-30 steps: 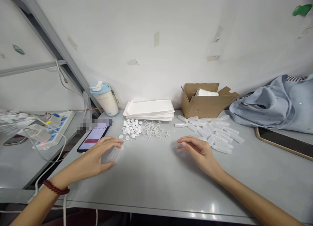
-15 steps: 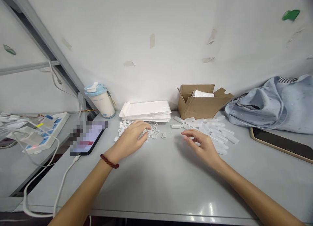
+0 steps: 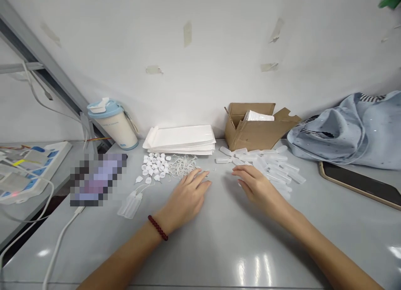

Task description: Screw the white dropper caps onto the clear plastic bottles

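My left hand, with a dark red bead bracelet at the wrist, lies palm down on the grey table, fingers stretched toward a heap of thin white strings. Just left of the strings lie several small white caps. My right hand rests with fingers loosely apart at the near edge of a pile of clear plastic tubes. Neither hand holds anything that I can see. A finished clear pouch with a string lies on the table to the left.
A stack of white bags and an open cardboard box stand at the back by the wall, with a lidded cup at the left. A blurred phone with cable, a power strip, blue cloth and another phone.
My left hand let go of the clear pouch at the left, moved right over the strings, and now lies just before them. My right hand shifted slightly toward the tubes. The view turned left.
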### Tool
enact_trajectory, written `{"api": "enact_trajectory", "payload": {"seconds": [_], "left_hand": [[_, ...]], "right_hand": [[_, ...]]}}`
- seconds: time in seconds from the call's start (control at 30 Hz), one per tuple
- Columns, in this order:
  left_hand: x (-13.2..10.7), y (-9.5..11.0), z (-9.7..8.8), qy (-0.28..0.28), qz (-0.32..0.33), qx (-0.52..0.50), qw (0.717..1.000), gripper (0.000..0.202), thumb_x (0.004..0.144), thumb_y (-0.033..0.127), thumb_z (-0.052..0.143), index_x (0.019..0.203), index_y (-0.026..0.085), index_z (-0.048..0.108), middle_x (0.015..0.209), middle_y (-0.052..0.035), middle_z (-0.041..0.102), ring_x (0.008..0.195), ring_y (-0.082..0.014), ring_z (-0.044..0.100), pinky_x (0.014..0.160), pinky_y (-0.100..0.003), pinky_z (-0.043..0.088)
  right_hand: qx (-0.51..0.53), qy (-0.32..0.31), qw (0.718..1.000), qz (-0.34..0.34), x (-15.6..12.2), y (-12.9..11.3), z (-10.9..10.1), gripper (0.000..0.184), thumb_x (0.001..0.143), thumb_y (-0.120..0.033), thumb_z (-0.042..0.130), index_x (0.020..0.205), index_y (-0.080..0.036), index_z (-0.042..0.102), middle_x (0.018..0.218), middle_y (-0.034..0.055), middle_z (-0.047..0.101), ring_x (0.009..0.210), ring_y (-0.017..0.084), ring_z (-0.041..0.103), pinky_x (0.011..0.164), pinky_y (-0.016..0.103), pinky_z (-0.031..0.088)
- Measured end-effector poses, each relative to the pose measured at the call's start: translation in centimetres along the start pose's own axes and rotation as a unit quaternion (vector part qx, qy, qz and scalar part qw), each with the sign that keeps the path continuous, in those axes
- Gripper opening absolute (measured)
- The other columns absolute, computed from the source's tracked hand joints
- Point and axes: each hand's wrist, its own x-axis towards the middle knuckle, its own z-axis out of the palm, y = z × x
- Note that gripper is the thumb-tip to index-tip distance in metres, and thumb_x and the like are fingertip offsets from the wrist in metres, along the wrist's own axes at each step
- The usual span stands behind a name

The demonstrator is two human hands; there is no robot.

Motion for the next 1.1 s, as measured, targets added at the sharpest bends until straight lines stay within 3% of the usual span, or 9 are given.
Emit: {"api": "enact_trajectory", "payload": {"seconds": [0.23, 0.63, 0.8, 0.87, 1.03, 1.1], "left_hand": [[0.1, -0.2, 0.3, 0.03, -0.019, -0.031, 0.999, 0.03, 0.089, 0.01, 0.043, 0.116, 0.009, 0.057, 0.121, -0.0129, 0.06, 0.117, -0.0293, 0.048, 0.098, -0.049, 0.046], [-0.1, -0.5, -0.7, 0.165, -0.096, -0.095, 0.977, 0.035, 0.088, 0.009, 0.042, 0.122, 0.011, 0.053, 0.119, -0.013, 0.059, 0.114, -0.0235, 0.051, 0.099, -0.043, 0.047], [-0.1, -0.3, -1.0, 0.237, -0.16, -0.106, 0.953, 0.043, 0.09, 0.015, 0.043, 0.134, 0.018, 0.045, 0.133, -0.0107, 0.051, 0.124, -0.0227, 0.048, 0.104, -0.041, 0.044], [-0.1, -0.3, -1.1, 0.232, -0.172, -0.109, 0.951, 0.045, 0.09, 0.017, 0.044, 0.136, 0.017, 0.043, 0.135, -0.0114, 0.049, 0.126, -0.024, 0.046, 0.103, -0.043, 0.045], [-0.2, -0.7, -1.1, 0.162, -0.155, -0.134, 0.965, 0.036, 0.088, 0.018, 0.046, 0.122, 0.016, 0.056, 0.12, -0.0108, 0.061, 0.115, -0.0252, 0.055, 0.098, -0.047, 0.048], [-0.3, -0.6, -1.3, 0.167, -0.167, -0.154, 0.959, 0.037, 0.088, 0.019, 0.046, 0.124, 0.017, 0.055, 0.125, -0.0111, 0.058, 0.117, -0.0247, 0.054, 0.098, -0.046, 0.049]], "right_hand": [[-0.045, -0.078, 0.996, 0.024, -0.2, 0.3, 0.1, 0.03, 0.085, 0.0, 0.04, 0.099, -0.011, 0.064, 0.099, 0.0147, 0.067, 0.089, 0.029, 0.062, 0.073, 0.045, 0.054], [-0.033, -0.097, 0.993, 0.054, -0.1, 0.2, -0.4, 0.026, 0.082, -0.001, 0.049, 0.098, -0.013, 0.065, 0.097, 0.0115, 0.068, 0.089, 0.027, 0.058, 0.075, 0.041, 0.053], [-0.06, -0.103, 0.99, 0.075, -0.1, 0.4, -0.2, 0.029, 0.079, 0.001, 0.049, 0.096, -0.015, 0.066, 0.096, 0.0111, 0.068, 0.088, 0.028, 0.058, 0.071, 0.041, 0.052], [-0.082, -0.094, 0.989, 0.077, -0.2, 0.4, -0.2, 0.029, 0.078, 0.001, 0.048, 0.093, -0.015, 0.067, 0.095, 0.012, 0.068, 0.086, 0.029, 0.058, 0.068, 0.041, 0.051], [-0.106, -0.085, 0.988, 0.075, -0.5, 0.8, -0.2, 0.033, 0.075, 0.004, 0.044, 0.085, -0.018, 0.066, 0.087, 0.0119, 0.068, 0.081, 0.029, 0.058, 0.06, 0.039, 0.05], [-0.095, -0.083, 0.989, 0.074, -0.5, 0.9, -0.3, 0.034, 0.075, 0.005, 0.043, 0.085, -0.017, 0.066, 0.087, 0.0123, 0.068, 0.081, 0.029, 0.058, 0.06, 0.039, 0.05]]}}
